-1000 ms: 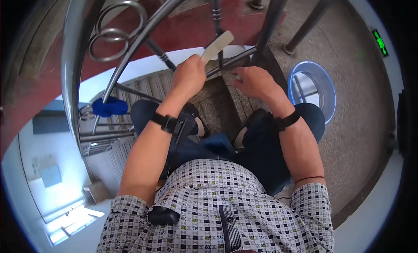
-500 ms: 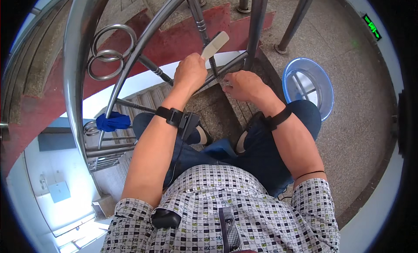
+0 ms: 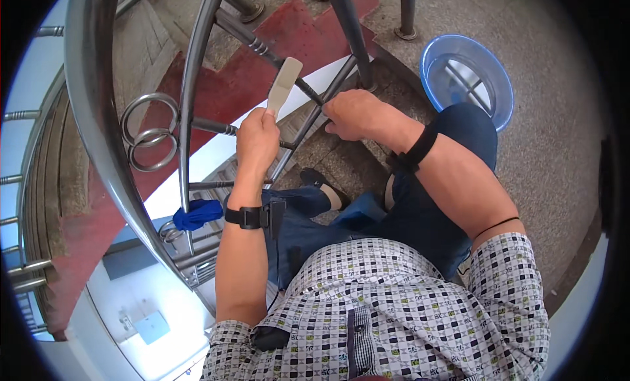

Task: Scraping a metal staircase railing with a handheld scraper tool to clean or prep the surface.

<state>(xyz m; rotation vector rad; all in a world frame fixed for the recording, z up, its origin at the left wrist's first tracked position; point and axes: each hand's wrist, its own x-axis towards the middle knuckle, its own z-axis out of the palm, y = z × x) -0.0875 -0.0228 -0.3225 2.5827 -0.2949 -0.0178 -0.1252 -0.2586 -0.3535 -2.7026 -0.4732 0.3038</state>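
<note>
Brush (image 3: 285,84) sits by the far railing post (image 3: 261,47), your left hand (image 3: 258,141) gripping its handle, seemingly mid-use; what's finished, or whether your right hand (image 3: 357,114) holds anything, you cannot tell.

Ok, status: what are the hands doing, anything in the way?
Left hand gripping beige paddle-shaped brush at grey metal baluster. Right hand by its lower end, grip unclear. Round blue plastic basin off right, clear of both.

Flat cream-backed brush (image 3: 285,84), tilted rightward
</note>
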